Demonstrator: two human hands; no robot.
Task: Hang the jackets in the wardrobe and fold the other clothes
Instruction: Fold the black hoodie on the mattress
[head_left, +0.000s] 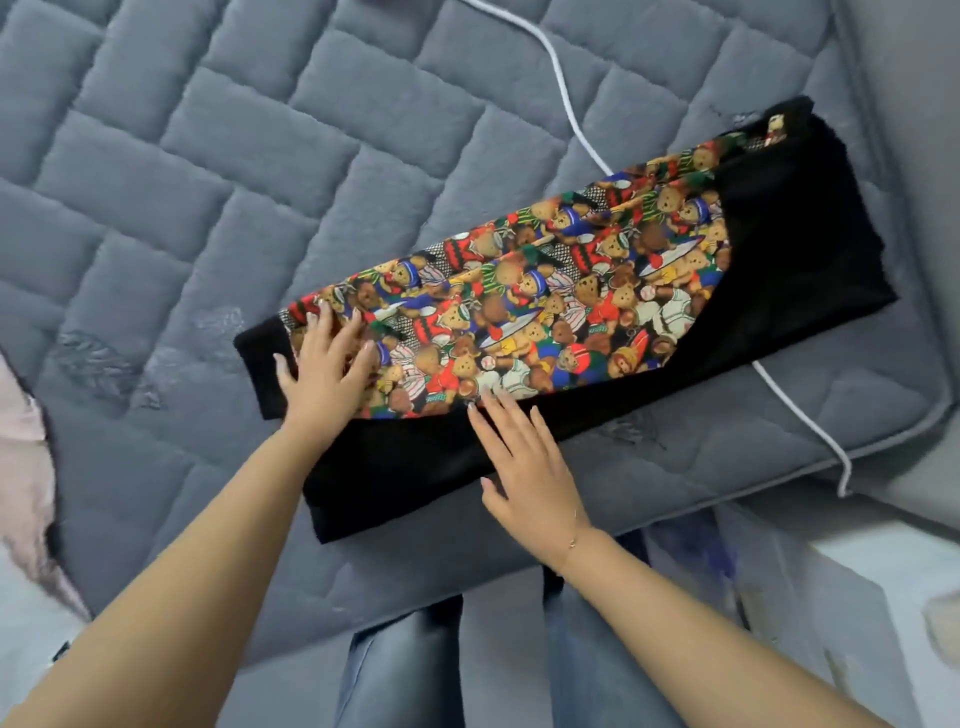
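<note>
1. Garment (571, 322): black fabric with a teddy-bear print panel, lying folded into a long strip across the grey quilted bed (218, 171), near the bed's right edge.
2. Left hand (324, 358): we see it flat, fingers spread and straight, pressing the left end of the print panel where it meets a black cuff or hem. Grasping nothing.
3. Right hand (524, 467): also flat and relaxed, palm down on the black lower layer, fingertips (485, 397) just touching the print edge. Nothing gripped.
4. Step, we judge: smoothing the strip before the next fold; the folding of this piece looks partly done.
5. Risk: white cable (571, 111) runs under the right part of the garment and off the bed edge; we think lifting or folding that end could snag or drag it.
6. Risk: the right end sits close to the bed edge, so a push that way could slide it off.
7. Risk: layers are uneven, so the black fabric may bunch if folded without pinning it.
8. Writing: no brand, label or readable text; a small tag-like bit at the far right end is too blurred.
9. Also seen: pink cloth (23, 431) at left edge.
</note>
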